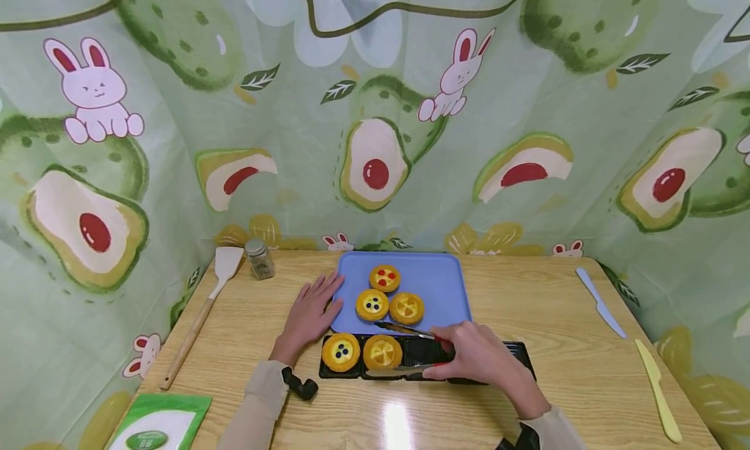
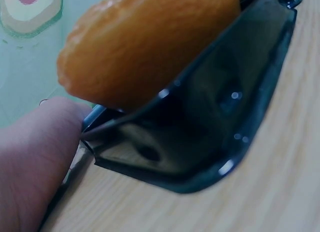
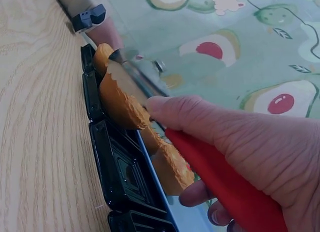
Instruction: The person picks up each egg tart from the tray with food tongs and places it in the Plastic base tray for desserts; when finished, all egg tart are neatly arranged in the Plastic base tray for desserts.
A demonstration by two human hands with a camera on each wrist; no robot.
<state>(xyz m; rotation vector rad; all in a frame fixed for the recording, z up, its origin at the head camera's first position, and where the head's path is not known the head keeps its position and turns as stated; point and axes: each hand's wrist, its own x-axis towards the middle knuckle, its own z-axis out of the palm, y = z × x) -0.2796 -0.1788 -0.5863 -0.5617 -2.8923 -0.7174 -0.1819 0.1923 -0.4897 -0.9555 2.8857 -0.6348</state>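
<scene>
The right hand (image 1: 477, 359) is closed around the red handles of a pair of metal tongs (image 1: 404, 331), held over the black plastic compartment tray (image 1: 515, 357), their tips reaching to a round yellow fruit tart (image 1: 382, 352) in that tray. Just left of it in the tray sits a blueberry-topped tart (image 1: 341, 351). The left hand (image 1: 307, 313) lies flat with fingers straight, holding nothing, on the left edge of the blue rectangular plastic tray (image 1: 442, 281) just behind the black one, where three more tarts (image 1: 387, 295) sit.

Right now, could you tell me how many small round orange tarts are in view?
5: three on the blue plastic tray, at; two in the black plastic tray, at.
</scene>
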